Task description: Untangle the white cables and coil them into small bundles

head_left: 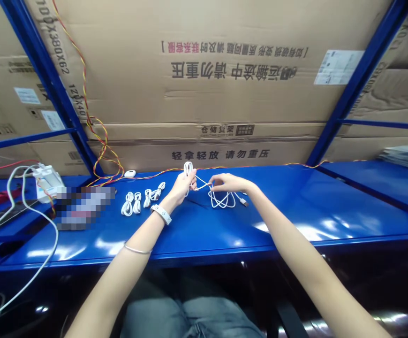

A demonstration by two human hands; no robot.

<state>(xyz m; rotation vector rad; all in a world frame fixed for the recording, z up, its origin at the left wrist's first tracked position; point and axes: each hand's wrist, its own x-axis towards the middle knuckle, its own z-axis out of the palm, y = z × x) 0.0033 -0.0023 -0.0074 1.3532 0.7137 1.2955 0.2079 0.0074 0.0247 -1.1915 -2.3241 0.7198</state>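
Note:
A white USB cable (222,202) runs between both hands over the blue shelf. My left hand (185,184) is closed around a small coil of it, whose loops stick up above the thumb. My right hand (228,182) has its fingertips pinched on the strand to the right of the coil. Below the right hand the rest of the cable lies in loose loops, with a USB plug (244,202) at the right end. Left of my left hand lie several wound white cables (137,203) in a row.
A blue metal shelf (295,202) carries everything, with cardboard boxes (225,103) behind it. Yellow and red wires (102,141) hang at the back left. A white power strip (49,183), a blurred packet (86,209) and a small white case (130,173) stand left.

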